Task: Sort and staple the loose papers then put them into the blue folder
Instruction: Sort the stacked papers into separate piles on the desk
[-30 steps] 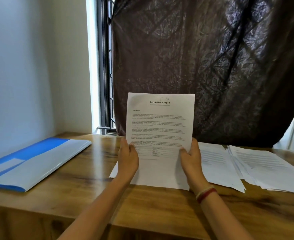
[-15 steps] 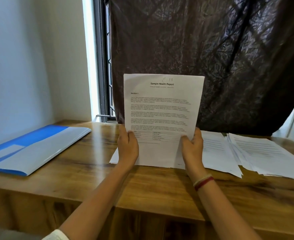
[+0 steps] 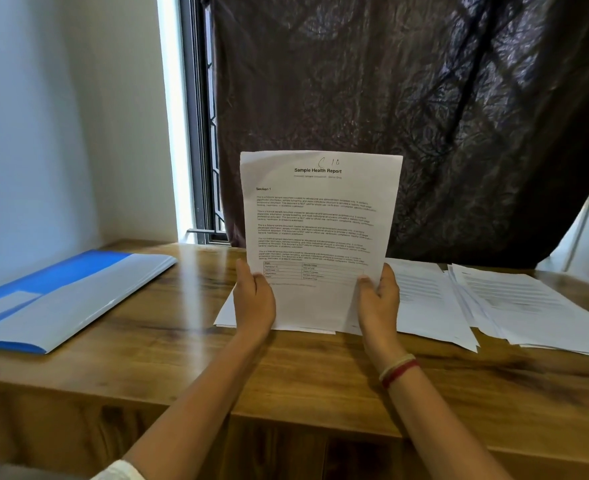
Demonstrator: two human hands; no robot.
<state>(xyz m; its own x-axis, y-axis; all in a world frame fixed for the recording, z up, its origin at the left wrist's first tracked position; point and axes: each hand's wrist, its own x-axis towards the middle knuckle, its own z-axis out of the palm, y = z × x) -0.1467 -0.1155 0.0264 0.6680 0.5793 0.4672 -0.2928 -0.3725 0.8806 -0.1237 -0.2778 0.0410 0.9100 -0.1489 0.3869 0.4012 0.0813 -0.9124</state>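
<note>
I hold a printed sheet headed "Sample Health Report" point(image 3: 320, 216) upright above the wooden table point(image 3: 189, 344). My left hand point(image 3: 254, 299) grips its lower left edge and my right hand point(image 3: 379, 303) grips its lower right edge. Handwriting is at the top of the page. Under the held sheet a small stack of white papers point(image 3: 227, 315) lies flat. To the right lie more loose printed papers point(image 3: 428, 303) and a fanned pile point(image 3: 535, 310). The blue folder point(image 3: 57, 299) lies closed at the left. No stapler is in view.
A dark crinkled curtain point(image 3: 407, 116) hangs behind the table, covering most of a window with a dark frame point(image 3: 199, 133). A white wall point(image 3: 43, 116) stands at the left. The table's front edge point(image 3: 286, 417) runs below my forearms.
The sheet has been raised a little and tilted more upright, with its top now showing the handwriting clearly. Both hands keep the same grip at the lower edges.
</note>
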